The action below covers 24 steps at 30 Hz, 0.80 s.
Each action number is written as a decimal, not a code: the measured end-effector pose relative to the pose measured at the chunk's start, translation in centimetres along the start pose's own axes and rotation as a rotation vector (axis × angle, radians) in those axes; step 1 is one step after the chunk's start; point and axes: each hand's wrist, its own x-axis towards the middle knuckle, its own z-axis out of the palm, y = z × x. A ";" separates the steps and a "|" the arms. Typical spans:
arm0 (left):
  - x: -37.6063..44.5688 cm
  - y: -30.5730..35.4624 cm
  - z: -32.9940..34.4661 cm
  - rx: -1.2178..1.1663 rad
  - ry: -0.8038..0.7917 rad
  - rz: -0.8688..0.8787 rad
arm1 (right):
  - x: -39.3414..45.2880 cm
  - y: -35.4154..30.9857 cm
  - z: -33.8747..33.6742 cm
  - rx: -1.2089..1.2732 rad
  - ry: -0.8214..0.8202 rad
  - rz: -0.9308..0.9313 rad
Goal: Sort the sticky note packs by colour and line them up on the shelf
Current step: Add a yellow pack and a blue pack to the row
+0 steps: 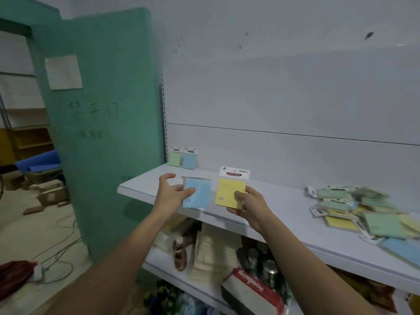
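My left hand [171,193] grips a blue sticky note pack [198,192] by its left edge, above the front of the white shelf [145,187]. My right hand [249,202] holds a yellow sticky note pack [230,189] upright by its lower right corner, its white header card on top. At the shelf's back left, a green pack [175,156] and a blue pack [189,159] lean side by side against the back panel. A loose pile of green, yellow and blue packs [363,212] lies at the right end of the shelf.
A green open door [100,123] stands just left of the shelf. The lower shelves hold a bottle [180,255], cans [268,269], paper stacks and a box [250,289]. Cables and cartons lie on the floor at the left.
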 end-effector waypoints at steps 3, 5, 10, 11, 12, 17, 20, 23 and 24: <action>2.6 -1.6 -2.4 -0.165 0.049 -0.089 | 1.4 0.4 3.0 -0.038 -0.011 -0.027; 4.6 -2.6 -3.7 -0.185 0.026 -0.102 | 2.7 0.6 4.6 -0.104 -0.011 -0.064; 9.4 -4.3 -5.8 -0.178 -0.051 -0.071 | 7.1 1.9 6.6 -0.272 0.066 -0.150; 10.6 -4.4 -6.0 -0.171 -0.052 -0.067 | 8.3 2.3 6.8 -0.279 0.089 -0.161; 11.8 -4.6 -6.3 -0.170 -0.055 -0.069 | 9.5 2.8 7.0 -0.272 0.112 -0.166; 19.0 -6.0 -7.5 -0.136 -0.072 -0.124 | 17.2 4.9 8.3 -0.144 0.196 -0.153; 23.9 -6.6 -7.9 -0.112 -0.109 -0.185 | 22.0 5.2 9.5 -0.073 0.233 -0.128; 28.3 -7.5 -7.7 -0.111 -0.162 -0.227 | 26.1 5.2 10.3 -0.027 0.266 -0.107; 29.5 -7.9 -7.4 -0.117 -0.180 -0.225 | 27.4 5.3 10.4 -0.019 0.276 -0.106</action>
